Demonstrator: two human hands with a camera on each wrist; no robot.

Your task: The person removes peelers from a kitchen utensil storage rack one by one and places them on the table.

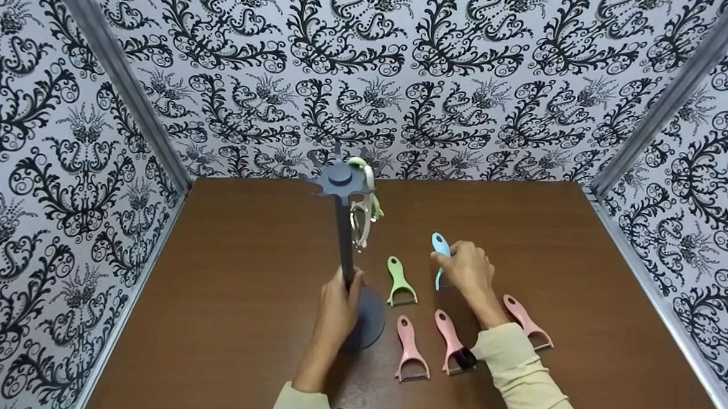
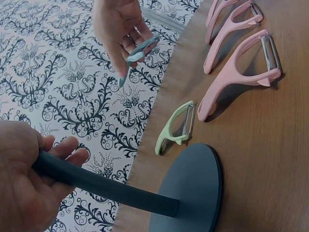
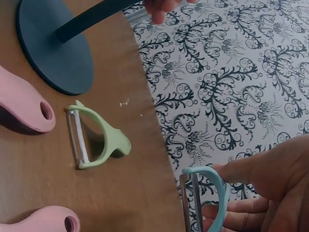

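My left hand (image 1: 337, 308) grips the dark grey pole of a hook stand (image 1: 343, 238), above its round base. From one hook on the right of the stand's top hang a white peeler (image 1: 367, 214) and a green one behind it, partly hidden. My right hand (image 1: 471, 271) pinches a light blue peeler (image 1: 440, 243) by its handle, raised above the table; its blade shows in the right wrist view. A light green peeler (image 1: 397, 276) lies on the table between the stand's base and my right hand.
Three pink peelers lie on the brown wooden table (image 1: 242, 273): a left one (image 1: 407, 338), a middle one (image 1: 447, 328) partly behind the right wrist's black device, and a right one (image 1: 519, 313) beside the right forearm. Patterned walls (image 1: 371, 74) enclose the table.
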